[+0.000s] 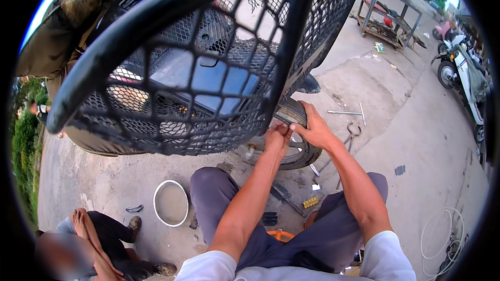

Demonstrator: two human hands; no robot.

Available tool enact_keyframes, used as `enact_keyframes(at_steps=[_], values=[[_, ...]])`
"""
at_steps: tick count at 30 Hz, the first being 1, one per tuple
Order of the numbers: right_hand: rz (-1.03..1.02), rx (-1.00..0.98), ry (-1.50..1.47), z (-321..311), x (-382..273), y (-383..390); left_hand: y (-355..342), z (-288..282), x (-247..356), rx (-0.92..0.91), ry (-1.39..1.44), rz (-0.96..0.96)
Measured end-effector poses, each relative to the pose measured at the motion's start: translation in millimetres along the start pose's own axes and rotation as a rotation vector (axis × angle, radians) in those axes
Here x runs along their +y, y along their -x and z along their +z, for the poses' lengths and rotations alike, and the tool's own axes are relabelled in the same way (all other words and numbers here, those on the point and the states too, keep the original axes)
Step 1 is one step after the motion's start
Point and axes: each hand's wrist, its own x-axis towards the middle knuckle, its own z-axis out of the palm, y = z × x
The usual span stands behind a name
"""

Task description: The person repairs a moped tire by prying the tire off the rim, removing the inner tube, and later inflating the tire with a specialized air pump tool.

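A spoked wheel with a black tyre (314,155) stands upright in front of my knees, below a large black mesh basket (289,36). My right hand (319,131) grips the tyre's upper right side, its thumb near the rim and its fingers over the tread. Beside it, my left hand (276,139) is closed in a pinch at the inner edge of the tyre. Whatever sits between those fingertips is too small to make out. The basket covers the wheel's top and the parts behind it.
A basin (155,204) of greyish water stands left of my knee, near a seated person (94,244). Right of the wheel lie a T-shaped wrench (363,114) and long tongs (354,130). A yellow block (311,202) is below. Parked scooters (463,73) line the right.
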Motion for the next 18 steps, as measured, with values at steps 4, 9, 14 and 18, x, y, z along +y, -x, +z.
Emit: enact_keyframes(at_steps=[4, 9, 14, 18], values=[[0.005, 0.038, -0.095, 7, 5, -10, -17, -30, -2, -0.143, 0.158, 0.069], [-0.049, 0.042, -0.101, 26, 21, -1, -40, -53, -43, 0.127, -0.241, 0.067], [-0.016, 0.094, -0.059, 18, 52, -1, -22, -17, -43, -0.137, 0.005, 0.162], [-0.112, 0.139, -0.082, 24, 41, -2, -3, -11, -34, -0.003, 0.261, 0.299]])
